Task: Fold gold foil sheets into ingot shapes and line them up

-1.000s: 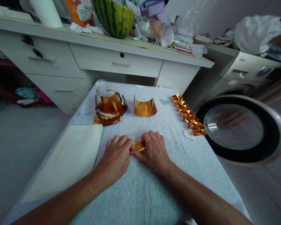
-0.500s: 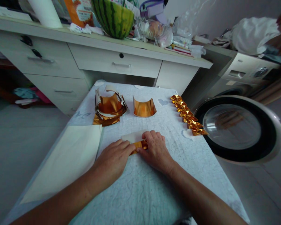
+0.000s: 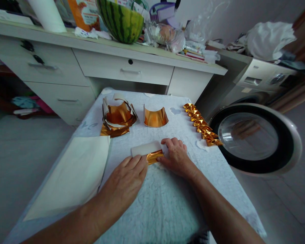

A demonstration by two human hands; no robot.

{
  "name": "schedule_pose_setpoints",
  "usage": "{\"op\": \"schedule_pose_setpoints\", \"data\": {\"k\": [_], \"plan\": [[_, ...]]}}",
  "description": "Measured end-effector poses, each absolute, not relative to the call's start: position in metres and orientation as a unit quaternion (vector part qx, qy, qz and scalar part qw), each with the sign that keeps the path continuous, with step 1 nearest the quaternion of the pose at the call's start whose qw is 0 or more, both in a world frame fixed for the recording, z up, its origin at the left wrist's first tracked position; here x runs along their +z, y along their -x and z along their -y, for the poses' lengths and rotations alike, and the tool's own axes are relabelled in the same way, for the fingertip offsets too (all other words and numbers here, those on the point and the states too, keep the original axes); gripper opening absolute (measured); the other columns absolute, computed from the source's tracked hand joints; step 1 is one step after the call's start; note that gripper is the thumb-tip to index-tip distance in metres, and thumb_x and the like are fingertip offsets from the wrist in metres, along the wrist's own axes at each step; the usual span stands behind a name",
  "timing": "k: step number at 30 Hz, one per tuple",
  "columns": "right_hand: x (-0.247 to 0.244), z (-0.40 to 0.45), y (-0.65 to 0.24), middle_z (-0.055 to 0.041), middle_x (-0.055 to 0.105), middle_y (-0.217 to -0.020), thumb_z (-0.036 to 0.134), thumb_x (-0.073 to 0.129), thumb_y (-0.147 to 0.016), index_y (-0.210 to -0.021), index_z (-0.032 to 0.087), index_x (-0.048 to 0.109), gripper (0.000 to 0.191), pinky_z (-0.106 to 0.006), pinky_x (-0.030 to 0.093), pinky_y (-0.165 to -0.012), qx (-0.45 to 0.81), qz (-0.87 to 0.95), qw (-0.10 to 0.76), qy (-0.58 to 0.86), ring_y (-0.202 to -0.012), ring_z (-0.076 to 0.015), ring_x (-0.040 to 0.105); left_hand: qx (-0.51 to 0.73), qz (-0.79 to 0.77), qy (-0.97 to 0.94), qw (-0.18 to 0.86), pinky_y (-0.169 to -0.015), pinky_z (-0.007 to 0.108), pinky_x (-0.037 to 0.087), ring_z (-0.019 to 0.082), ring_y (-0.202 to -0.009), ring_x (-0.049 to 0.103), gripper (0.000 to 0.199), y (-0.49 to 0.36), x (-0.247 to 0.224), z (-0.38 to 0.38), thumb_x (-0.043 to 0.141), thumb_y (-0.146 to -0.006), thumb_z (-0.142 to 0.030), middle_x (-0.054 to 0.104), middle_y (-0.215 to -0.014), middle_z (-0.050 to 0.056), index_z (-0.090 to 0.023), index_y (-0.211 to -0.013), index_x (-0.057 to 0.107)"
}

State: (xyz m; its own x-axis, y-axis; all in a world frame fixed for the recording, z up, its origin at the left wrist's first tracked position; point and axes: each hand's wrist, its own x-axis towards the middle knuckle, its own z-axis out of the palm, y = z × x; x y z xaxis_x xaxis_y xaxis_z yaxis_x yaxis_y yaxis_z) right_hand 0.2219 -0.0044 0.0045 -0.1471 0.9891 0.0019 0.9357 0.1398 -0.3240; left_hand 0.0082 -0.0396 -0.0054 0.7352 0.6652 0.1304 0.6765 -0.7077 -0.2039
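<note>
A small sheet of gold foil paper lies in front of me, its white side at the back and a folded gold strip along the front. My left hand has its fingers closed on the left end of the strip. At the right end, my right hand touches the strip with its thumb, its fingers spread over the paper's right edge. Behind them stand a curved gold sheet and a stack of curled gold sheets. A row of folded gold pieces runs along the right side.
The pieces rest on a cloth-covered table. A large cream sheet lies at the left. Behind is a counter with half a watermelon. An open washing machine door stands beside the table's right edge.
My right hand has shifted right and its fingers have spread, showing more of the gold strip and white paper. My left hand has moved slightly, its fingers more curled.
</note>
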Motion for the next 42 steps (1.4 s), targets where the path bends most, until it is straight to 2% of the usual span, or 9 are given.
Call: {"op": "schedule_pose_setpoints", "data": {"k": [2, 10, 14, 18, 21, 27, 37, 42], "plan": [[0.007, 0.003, -0.227, -0.0092, 0.053, -0.115, 0.041, 0.070, -0.079, -0.123, 0.027, 0.053, 0.050, -0.042, 0.036, -0.087, 0.134, 0.750, 0.100, 0.641, -0.105, -0.0287, 0.047, -0.028, 0.356, 0.924, 0.136, -0.096, 0.040, 0.050, 0.025, -0.116, 0.059, 0.045, -0.009, -0.015, 0.044, 0.040, -0.083, 0.003, 0.062, -0.127, 0.014, -0.010, -0.120, 0.061], [0.008, -0.002, -0.239, -0.0090, 0.054, -0.115, 0.033, 0.072, -0.077, -0.123, 0.025, 0.051, 0.051, -0.041, 0.037, -0.086, 0.157, 0.759, 0.098, 0.624, -0.103, -0.0269, 0.049, -0.043, 0.378, 0.911, 0.160, -0.093, 0.042, 0.055, 0.030, -0.121, 0.059, 0.048, -0.013, -0.032, 0.055, 0.039, -0.081, -0.001, 0.061, -0.132, 0.020, -0.008, -0.124, 0.059], [0.011, -0.001, -0.238, -0.0065, 0.056, -0.107, 0.024, 0.070, -0.078, -0.105, 0.021, 0.055, 0.031, -0.037, 0.038, -0.085, 0.152, 0.774, 0.158, 0.593, -0.098, -0.0233, 0.048, -0.056, 0.378, 0.910, 0.160, -0.092, 0.043, 0.056, 0.032, -0.119, 0.061, 0.046, -0.015, -0.030, 0.055, 0.041, -0.080, -0.001, 0.060, -0.131, 0.024, -0.006, -0.122, 0.060], [0.016, 0.003, -0.227, -0.0034, 0.058, -0.095, 0.013, 0.060, -0.085, -0.087, 0.019, 0.059, 0.006, -0.033, 0.037, -0.086, 0.195, 0.833, 0.218, 0.470, -0.094, -0.0184, 0.050, -0.047, 0.373, 0.913, 0.157, -0.091, 0.043, 0.057, 0.033, -0.120, 0.060, 0.049, -0.017, -0.027, 0.055, 0.039, -0.079, 0.002, 0.061, -0.129, 0.024, -0.006, -0.121, 0.062], [0.014, 0.005, -0.218, -0.0022, 0.060, -0.092, 0.015, 0.057, -0.090, -0.091, 0.019, 0.062, 0.007, -0.033, 0.036, -0.086, 0.218, 0.862, 0.207, 0.408, -0.091, -0.0171, 0.052, -0.042, 0.380, 0.911, 0.154, -0.093, 0.042, 0.056, 0.032, -0.121, 0.060, 0.051, -0.017, -0.027, 0.055, 0.037, -0.079, 0.002, 0.061, -0.132, 0.022, -0.007, -0.124, 0.060], [0.004, 0.004, -0.215, -0.0035, 0.060, -0.093, 0.025, 0.059, -0.091, -0.092, 0.019, 0.062, 0.007, -0.033, 0.035, -0.083, 0.219, 0.860, 0.179, 0.425, -0.090, -0.0186, 0.051, -0.023, 0.389, 0.908, 0.154, -0.094, 0.041, 0.055, 0.030, -0.122, 0.059, 0.051, -0.013, -0.028, 0.059, 0.037, -0.080, -0.001, 0.062, -0.132, 0.019, -0.008, -0.124, 0.062], [0.004, 0.004, -0.216, -0.0028, 0.058, -0.093, 0.022, 0.059, -0.088, -0.094, 0.020, 0.060, 0.007, -0.033, 0.033, -0.082, 0.222, 0.860, 0.169, 0.428, -0.089, -0.0189, 0.049, -0.006, 0.417, 0.894, 0.164, -0.085, 0.042, 0.058, 0.032, -0.115, 0.064, 0.053, -0.002, -0.023, 0.074, 0.034, -0.078, 0.002, 0.062, -0.129, 0.024, -0.004, -0.118, 0.066], [0.008, 0.004, -0.215, -0.0018, 0.057, -0.094, 0.013, 0.061, -0.077, -0.093, 0.021, 0.059, 0.018, -0.032, 0.033, -0.083, 0.231, 0.858, 0.160, 0.431, -0.090, -0.0191, 0.049, 0.003, 0.425, 0.893, 0.151, -0.082, 0.040, 0.059, 0.032, -0.110, 0.066, 0.050, 0.002, -0.011, 0.073, 0.038, -0.075, 0.004, 0.064, -0.124, 0.025, -0.003, -0.115, 0.067]]}}
